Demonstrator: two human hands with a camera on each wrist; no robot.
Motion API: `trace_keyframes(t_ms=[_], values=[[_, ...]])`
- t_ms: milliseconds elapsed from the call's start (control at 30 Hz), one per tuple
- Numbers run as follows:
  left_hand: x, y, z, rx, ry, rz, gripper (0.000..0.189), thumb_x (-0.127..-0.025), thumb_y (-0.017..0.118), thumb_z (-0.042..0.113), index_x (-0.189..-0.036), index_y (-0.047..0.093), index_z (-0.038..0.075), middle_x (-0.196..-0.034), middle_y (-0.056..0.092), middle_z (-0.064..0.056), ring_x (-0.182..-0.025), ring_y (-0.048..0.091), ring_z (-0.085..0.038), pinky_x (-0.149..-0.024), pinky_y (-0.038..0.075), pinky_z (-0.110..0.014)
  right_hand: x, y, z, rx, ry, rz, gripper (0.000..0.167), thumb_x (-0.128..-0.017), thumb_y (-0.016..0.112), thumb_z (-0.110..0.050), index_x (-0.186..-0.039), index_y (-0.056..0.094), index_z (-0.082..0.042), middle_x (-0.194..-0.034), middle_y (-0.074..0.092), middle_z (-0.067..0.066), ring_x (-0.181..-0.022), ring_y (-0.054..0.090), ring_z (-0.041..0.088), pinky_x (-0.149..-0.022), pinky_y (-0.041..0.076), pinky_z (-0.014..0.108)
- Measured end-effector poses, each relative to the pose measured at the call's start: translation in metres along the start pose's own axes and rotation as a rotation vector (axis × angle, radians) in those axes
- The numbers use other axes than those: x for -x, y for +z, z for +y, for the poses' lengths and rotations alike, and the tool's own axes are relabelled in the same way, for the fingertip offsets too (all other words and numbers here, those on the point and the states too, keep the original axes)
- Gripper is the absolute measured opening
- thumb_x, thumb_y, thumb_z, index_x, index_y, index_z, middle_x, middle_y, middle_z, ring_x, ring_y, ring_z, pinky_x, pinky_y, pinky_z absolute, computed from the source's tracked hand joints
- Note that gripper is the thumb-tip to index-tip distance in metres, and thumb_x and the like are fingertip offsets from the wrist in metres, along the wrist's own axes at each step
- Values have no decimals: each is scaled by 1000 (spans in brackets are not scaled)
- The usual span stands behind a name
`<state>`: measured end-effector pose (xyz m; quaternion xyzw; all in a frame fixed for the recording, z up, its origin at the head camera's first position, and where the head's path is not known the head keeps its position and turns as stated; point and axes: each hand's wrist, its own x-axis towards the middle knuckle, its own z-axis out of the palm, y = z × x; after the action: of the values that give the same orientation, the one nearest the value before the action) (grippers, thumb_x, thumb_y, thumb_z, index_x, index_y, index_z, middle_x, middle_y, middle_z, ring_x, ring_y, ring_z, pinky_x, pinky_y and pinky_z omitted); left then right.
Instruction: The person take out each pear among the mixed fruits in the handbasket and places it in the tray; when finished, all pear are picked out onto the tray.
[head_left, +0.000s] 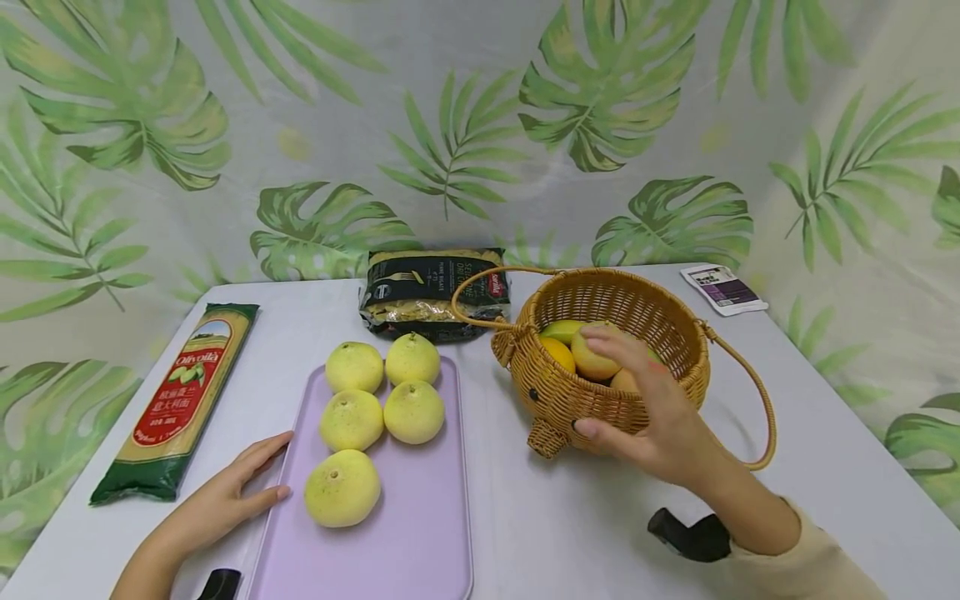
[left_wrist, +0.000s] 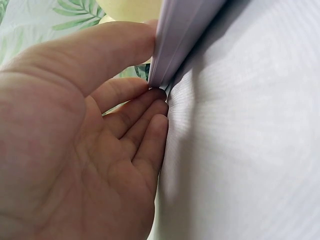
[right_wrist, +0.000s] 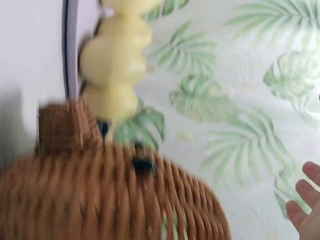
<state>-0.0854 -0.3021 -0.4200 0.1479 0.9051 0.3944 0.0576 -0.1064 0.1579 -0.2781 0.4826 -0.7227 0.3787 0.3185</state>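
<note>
My left hand (head_left: 221, 504) rests on the table with thumb and fingertips at the left edge of the lilac tray (head_left: 405, 542). The left wrist view has the thumb against the tray wall (left_wrist: 177, 37) and the fingertips low beside it. Several round pale-yellow fruits (head_left: 342, 489) sit on the tray, two by two with one in front. Fingers spread and holding nothing, my right hand (head_left: 667, 417) hovers over the near rim of a pig-shaped wicker basket (head_left: 607, 408). Inside lie a yellow-orange fruit (head_left: 557, 354), a pale yellow fruit (head_left: 592, 358) and a green one, partly hidden by the hand.
A spaghetti pack (head_left: 176, 400) lies left of the tray, and a black pasta bag (head_left: 435, 292) behind it. The basket's handles (head_left: 753, 379) hang outward on both sides. At the back right lies a white-and-purple pouch (head_left: 723, 289). Patterned cloth hangs behind the table.
</note>
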Motion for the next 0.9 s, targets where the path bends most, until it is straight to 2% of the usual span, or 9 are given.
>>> trace_keyframes(t_ms=[133,233,367,433,500,600,667,800,900], values=[[0,-1,2,-11,-21,-7,64,-86,61,28,-140,31,14,-138,32,-13,-117,20,10,-87,18,-5,-5,-27,8,63,23,19,62,-87,56,-37,-113,41,18,-123,46,24,-120,38,24,-100,28,30],[0,-1,3,-21,-36,-11,64,-85,61,29,-140,31,15,-138,32,-12,-119,22,6,-87,19,-7,-5,-44,20,110,66,-4,66,-87,56,-40,-116,40,17,-125,46,20,-120,38,21,-99,27,28],[0,-2,3,-14,-28,-12,64,-86,61,29,-140,31,13,-138,32,-13,-123,25,-7,-87,19,-6,-1,-62,44,174,147,-74,72,-84,55,-47,-123,40,12,-128,45,13,-119,38,13,-98,27,24],[0,-1,3,-4,-21,-10,64,-86,61,28,-140,32,12,-138,32,-14,-123,25,-8,-86,18,-5,3,-69,56,193,193,-113,71,-82,60,-45,-127,41,7,-128,45,13,-117,38,11,-97,27,22],[-1,-1,2,3,-15,-10,64,-86,61,27,-140,31,11,-137,32,-14,-121,24,-1,-86,18,-4,5,-75,64,213,256,-153,67,-80,68,-34,-130,41,0,-128,44,12,-115,39,12,-96,28,23],[-1,-1,1,11,-14,-7,64,-86,61,28,-140,32,12,-137,32,-14,-117,21,10,-86,18,-4,6,-79,73,220,345,-207,70,-73,75,-13,-133,40,-8,-130,44,10,-113,41,20,-96,31,36],[-1,-1,1,14,-3,-7,64,-86,61,26,-140,31,12,-137,32,-14,-119,22,7,-86,18,-4,6,-81,77,212,394,-238,74,-71,75,-5,-135,39,-11,-130,43,8,-111,42,27,-93,31,47],[0,-1,1,11,9,-5,64,-86,61,25,-140,31,11,-137,32,-16,-123,24,-6,-86,17,-3,8,-84,86,191,457,-293,72,-73,74,-7,-135,38,-16,-131,43,5,-111,41,33,-87,30,56],[-1,-1,0,11,1,-4,64,-85,62,26,-140,31,11,-137,32,-15,-121,23,1,-86,17,-3,10,-86,93,190,497,-324,69,-75,73,-9,-134,39,-19,-130,43,3,-112,40,32,-86,31,56]])
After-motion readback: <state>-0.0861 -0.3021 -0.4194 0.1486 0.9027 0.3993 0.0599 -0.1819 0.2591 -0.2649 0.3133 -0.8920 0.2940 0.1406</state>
